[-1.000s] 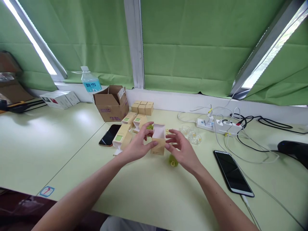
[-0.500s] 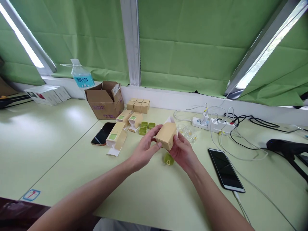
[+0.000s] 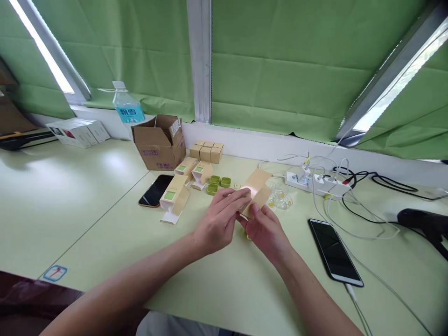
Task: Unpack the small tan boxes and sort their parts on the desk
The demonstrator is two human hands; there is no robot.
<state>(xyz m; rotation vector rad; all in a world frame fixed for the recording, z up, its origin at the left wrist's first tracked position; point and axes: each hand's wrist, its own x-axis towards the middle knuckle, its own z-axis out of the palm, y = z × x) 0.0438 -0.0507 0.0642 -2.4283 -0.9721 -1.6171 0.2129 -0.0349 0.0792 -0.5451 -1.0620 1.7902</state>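
A small tan cardboard box [image 3: 259,195] is held above the table, tilted, with a flap standing out at its far end. My right hand [image 3: 268,231] grips its near right side, thumb on the face. My left hand [image 3: 219,217] is closed at its left side, fingers together and lying across the near part; what is under the fingertips is hidden. Below my right hand a green piece [image 3: 248,235] on the table is mostly covered. Clear plastic pieces [image 3: 280,197] with yellow spots lie behind the box. Several green square cups [image 3: 212,188] sit beyond my left hand.
Opened tan boxes with green labels [image 3: 175,193] lie to the left, beside a dark phone [image 3: 156,190]. Closed small boxes [image 3: 206,151] and a brown carton [image 3: 159,147] stand behind. On the right are a power strip [image 3: 318,183], cables and a charging phone [image 3: 335,252].
The box has turned in my hands and a flap now shows at its far end. My left hand has moved over its near part. The view has shifted slightly.
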